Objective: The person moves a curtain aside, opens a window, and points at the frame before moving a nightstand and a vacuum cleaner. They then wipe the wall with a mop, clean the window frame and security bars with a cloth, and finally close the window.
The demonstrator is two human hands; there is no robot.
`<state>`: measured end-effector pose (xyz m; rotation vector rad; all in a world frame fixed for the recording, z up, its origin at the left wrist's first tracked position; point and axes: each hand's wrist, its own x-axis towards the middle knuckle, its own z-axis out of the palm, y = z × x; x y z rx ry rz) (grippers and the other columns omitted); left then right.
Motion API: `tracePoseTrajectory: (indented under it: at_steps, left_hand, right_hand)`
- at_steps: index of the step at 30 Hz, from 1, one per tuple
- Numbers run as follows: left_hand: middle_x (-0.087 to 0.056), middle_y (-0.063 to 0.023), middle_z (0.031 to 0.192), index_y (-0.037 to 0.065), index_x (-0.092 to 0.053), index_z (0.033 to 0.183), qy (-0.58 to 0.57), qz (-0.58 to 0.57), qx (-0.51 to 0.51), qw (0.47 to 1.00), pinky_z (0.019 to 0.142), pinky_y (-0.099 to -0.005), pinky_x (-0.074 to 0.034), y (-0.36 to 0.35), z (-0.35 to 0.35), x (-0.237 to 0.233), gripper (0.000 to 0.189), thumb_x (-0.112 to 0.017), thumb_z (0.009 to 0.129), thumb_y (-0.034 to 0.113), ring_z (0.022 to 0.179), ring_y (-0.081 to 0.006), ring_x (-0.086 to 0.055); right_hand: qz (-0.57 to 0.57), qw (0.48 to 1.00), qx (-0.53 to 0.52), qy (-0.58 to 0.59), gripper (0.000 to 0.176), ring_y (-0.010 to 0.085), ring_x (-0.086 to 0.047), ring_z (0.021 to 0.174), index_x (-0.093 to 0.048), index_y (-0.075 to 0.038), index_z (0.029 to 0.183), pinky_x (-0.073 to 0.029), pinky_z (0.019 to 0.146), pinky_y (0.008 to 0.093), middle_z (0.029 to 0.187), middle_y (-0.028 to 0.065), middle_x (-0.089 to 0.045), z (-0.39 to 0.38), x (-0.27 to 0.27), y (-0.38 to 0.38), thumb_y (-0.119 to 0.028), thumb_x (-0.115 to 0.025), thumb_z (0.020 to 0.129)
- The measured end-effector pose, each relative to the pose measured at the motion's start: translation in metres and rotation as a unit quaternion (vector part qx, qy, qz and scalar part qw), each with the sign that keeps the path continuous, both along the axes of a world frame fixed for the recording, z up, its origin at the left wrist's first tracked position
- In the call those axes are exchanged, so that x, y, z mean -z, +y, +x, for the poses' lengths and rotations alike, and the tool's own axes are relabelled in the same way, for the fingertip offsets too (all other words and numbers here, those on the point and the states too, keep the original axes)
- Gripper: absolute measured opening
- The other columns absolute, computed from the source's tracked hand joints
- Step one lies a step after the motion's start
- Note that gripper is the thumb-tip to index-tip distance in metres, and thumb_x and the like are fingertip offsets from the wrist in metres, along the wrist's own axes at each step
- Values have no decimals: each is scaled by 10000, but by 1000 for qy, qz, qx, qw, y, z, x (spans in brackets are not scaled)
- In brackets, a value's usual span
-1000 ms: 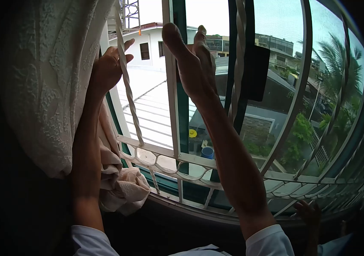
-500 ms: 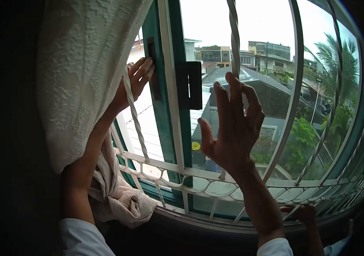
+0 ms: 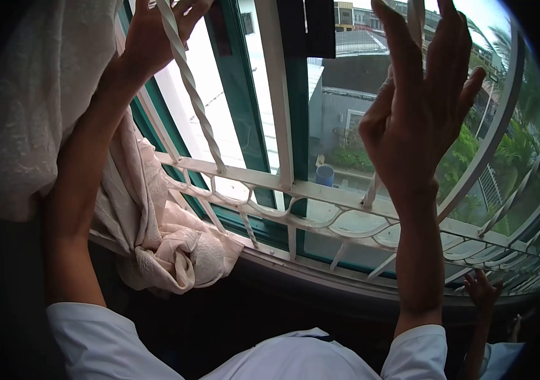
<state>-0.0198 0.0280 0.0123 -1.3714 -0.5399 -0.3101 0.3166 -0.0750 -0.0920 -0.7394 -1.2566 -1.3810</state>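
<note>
My left hand point(image 3: 159, 38) is raised at the upper left, behind a twisted white bar point(image 3: 193, 101) of the window grille. Its fingers are apart, some cut off by the top edge, close to the green window frame point(image 3: 244, 88). On the right, my right hand point(image 3: 419, 120) is held up in front of the grille with its fingers spread and nothing in it. Another twisted bar passes behind its fingers. Between the hands, a black latch plate point(image 3: 317, 28) sits on the frame.
A pale patterned curtain point(image 3: 20, 107) hangs at the left, beside my left forearm. Its bunched, knotted cloth point(image 3: 184, 256) lies by the sill. The grille's lower scrollwork point(image 3: 330, 218) crosses the window. At lower right another person's hand point(image 3: 482, 290) is by the grille.
The view has tilted down, so both hands appear higher and my shirt shows. My left fingers, earlier at the dark recess in the green frame, now appear left of it. My right hand stays open.
</note>
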Motion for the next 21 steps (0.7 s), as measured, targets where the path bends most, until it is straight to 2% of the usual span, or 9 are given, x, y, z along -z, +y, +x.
tracePoseTrajectory:
  at_steps: [1,4,8,11,13,14,16,17,21]
  left_hand:
    - [-655,-115,1294,87,-541,1271,30,52,21,998,932,-635,-364,0,0,1,369,-581,910,153,1090,-268,-680]
    - [-668,-123,1264,67,-599,1209,-50,-36,7,998,938,-620,-375,-3,-7,0,296,-523,926,110,1039,-270,-676]
    - [-665,-151,1259,53,-641,1234,-26,5,-23,999,931,-594,-381,-15,-11,0,339,-518,922,102,1042,-287,-630]
    - [-697,-153,1138,23,-661,1204,-50,0,-118,992,968,-605,-361,-24,-9,9,383,-575,865,178,1096,-305,-583]
    - [-706,-151,1013,-14,-659,1199,-130,-59,-235,962,988,-631,-331,-32,-2,11,494,-645,770,230,1156,-295,-548]
    - [-690,-180,972,-62,-639,1166,-103,-57,-214,970,972,-559,-394,-29,-7,11,472,-622,743,147,1070,-309,-594]
    - [-702,-92,1107,62,-752,948,-140,-62,-339,928,979,-497,-323,-34,6,10,231,-621,779,150,1135,-217,-567]
    - [-703,-92,935,74,-750,713,-94,0,-266,959,1026,-495,-250,-24,-7,13,209,-572,764,171,1124,-192,-571]
    - [-691,-151,1128,-32,-724,987,-212,-93,-285,930,1094,-486,-284,-27,-9,5,284,-596,785,122,1216,-232,-547]
  right_hand:
    - [-1,1000,16,3,510,401,-279,1470,-519,-260,1425,-138,1145,681,1581,195,-304,1,1,-1,-81,-406,961]
    - [7,1000,29,4,465,413,-288,1463,-528,-210,1410,-156,1155,660,1567,221,-321,4,2,0,-88,-404,979]
    - [-9,998,68,10,426,424,-297,1457,-536,-161,1395,-175,1165,639,1554,247,-337,7,4,2,-95,-402,996]
    - [59,998,-17,-7,478,425,-229,1484,-553,-152,1375,-143,1177,626,1574,242,-302,12,6,13,-1,-366,963]
    - [-36,992,121,19,409,419,-430,1377,-551,-128,1375,-304,1143,555,1483,264,-433,14,12,-3,-154,-481,973]
    - [-30,992,118,19,409,419,-430,1377,-551,-128,1375,-304,1143,555,1483,264,-433,11,9,-1,-154,-481,973]
    - [26,997,-69,-35,539,377,-288,1471,-532,-284,1418,-131,1132,703,1580,164,-318,3,3,8,-56,-423,942]
    - [41,996,-70,-25,500,362,-302,1468,-546,-268,1402,-141,1133,701,1567,157,-343,0,1,11,-82,-396,963]
    - [-1,999,-28,37,474,361,-291,1473,-537,-284,1411,-127,1141,699,1572,149,-341,5,8,18,-144,-360,994]
